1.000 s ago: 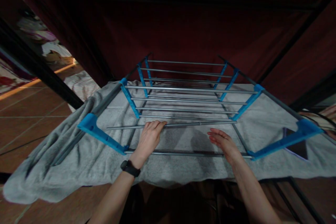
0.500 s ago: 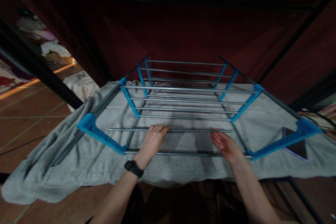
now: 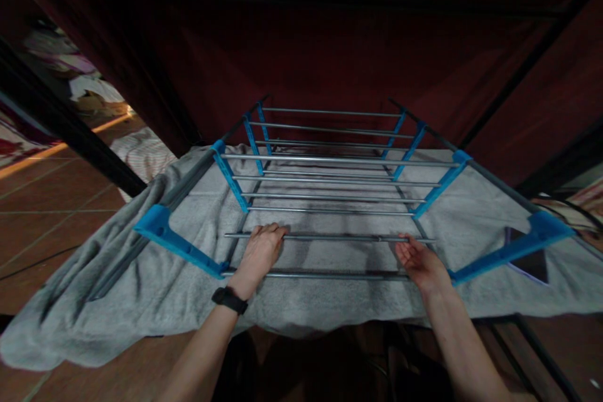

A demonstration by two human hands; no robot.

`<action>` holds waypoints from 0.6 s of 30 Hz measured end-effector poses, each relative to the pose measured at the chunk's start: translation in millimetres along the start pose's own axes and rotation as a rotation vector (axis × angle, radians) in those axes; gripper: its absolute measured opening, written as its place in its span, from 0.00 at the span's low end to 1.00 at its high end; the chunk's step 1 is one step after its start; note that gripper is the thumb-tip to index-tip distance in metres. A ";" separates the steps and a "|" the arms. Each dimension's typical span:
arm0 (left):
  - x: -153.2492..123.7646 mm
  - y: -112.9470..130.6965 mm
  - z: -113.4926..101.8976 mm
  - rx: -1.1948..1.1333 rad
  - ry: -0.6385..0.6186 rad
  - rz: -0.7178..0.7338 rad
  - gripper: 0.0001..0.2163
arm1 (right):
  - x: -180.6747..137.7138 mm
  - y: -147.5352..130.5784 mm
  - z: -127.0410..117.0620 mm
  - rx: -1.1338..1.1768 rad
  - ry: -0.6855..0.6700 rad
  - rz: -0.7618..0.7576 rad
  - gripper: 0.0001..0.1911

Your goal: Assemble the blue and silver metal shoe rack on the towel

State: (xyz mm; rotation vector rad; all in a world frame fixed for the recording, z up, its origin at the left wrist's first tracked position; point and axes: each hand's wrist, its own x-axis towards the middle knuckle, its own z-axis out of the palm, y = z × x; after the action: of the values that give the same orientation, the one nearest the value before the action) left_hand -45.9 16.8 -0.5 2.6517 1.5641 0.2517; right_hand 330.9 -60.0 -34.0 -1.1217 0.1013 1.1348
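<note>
A thin grey metal rod [image 3: 330, 237] lies crosswise between my hands, its two ends free of the blue brackets. My left hand [image 3: 264, 248], with a black watch on the wrist, is wrapped over the rod left of its middle. Near the right end my right hand [image 3: 417, 257] pinches it from below with curled fingers. Around it stands a rack frame with blue plastic brackets [image 3: 181, 248] on grey side tubes. One fixed rod [image 3: 325, 276] joins the bottoms of the two front brackets. Farther back, several rods [image 3: 339, 161] span the other bracket pairs.
A grey blanket [image 3: 155, 301] lies under the rack. Behind it rises a dark red wooden panel [image 3: 330, 63]. A dark phone-like slab [image 3: 527, 257] rests by the right front bracket [image 3: 516, 250]. Dark metal tubes [image 3: 527, 345] lie at the lower right, and tiled floor [image 3: 56, 201] shows left.
The loose rod has shifted to the right. My right hand has moved right along with it, while my left hand has slid a little to the left on the rod.
</note>
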 end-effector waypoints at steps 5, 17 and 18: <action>-2.7 -13.7 -3.4 0.041 -0.014 -0.066 0.13 | 4.4 -7.0 -6.4 0.028 0.084 -0.012 0.09; -7.8 -34.2 5.6 0.106 -0.066 -0.314 0.11 | 6.2 -14.6 -10.3 0.036 0.117 -0.038 0.11; -8.3 -34.1 5.0 0.110 -0.067 -0.329 0.11 | 6.5 -15.1 -10.7 0.043 0.122 -0.038 0.11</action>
State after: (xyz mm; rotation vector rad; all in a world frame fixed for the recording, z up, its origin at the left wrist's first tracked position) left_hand -78.4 26.3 -10.7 2.3928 2.0061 0.0613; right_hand 350.2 -63.4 -33.1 -1.1498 0.1972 1.0258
